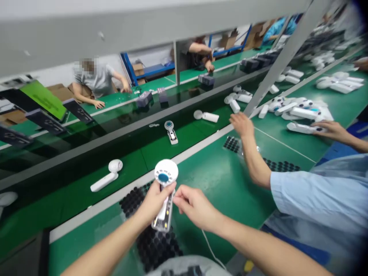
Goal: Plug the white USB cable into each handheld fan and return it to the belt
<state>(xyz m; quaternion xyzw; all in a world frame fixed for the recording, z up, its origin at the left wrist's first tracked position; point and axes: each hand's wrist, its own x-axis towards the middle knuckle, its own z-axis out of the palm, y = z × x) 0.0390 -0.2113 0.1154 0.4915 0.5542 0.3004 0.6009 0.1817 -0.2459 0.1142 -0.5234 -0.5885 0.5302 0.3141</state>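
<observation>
Gripping a white device at the head view's seven o'clock, the left hand wraps its fingers snugly round it; the right hand curls its fingers at the device's three o'clock edge, closure and hold unclear.

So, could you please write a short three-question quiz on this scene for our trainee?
1. What does the wearer's left hand hold?
A) a box
B) the white device
C) a cable

2. True or false: the light blue sleeve at the right is on the far side of the belt.

3. Fill in the colour: the round spot on the head of the held device is ____.

Key:
1. B
2. False; it is on the near side.
3. Blue
</observation>
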